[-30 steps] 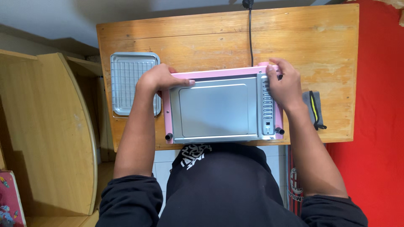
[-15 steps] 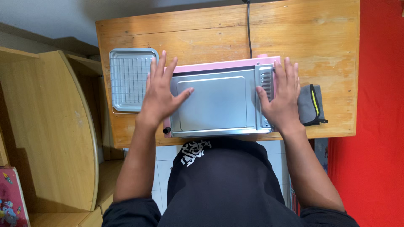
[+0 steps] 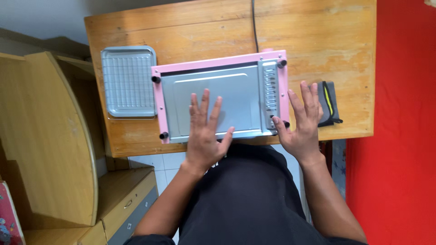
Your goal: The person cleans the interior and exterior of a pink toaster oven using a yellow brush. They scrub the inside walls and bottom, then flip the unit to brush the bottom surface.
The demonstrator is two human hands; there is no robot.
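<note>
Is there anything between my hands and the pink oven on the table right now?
Nothing visible. The left hand lies flat, fingers spread, on the grey metal panel of the pink oven. The right hand is open at the oven's right edge, thumb by a black foot; the grey pouch lies beyond its fingertips.

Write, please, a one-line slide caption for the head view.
Left hand flat on an upturned pink toaster oven, right hand beside it, baking tray on the wooden table.

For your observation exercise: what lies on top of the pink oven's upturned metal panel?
The left hand lies flat on the pink oven; the right hand is at its corner. The wooden table beneath is mostly hidden by the oven.
</note>
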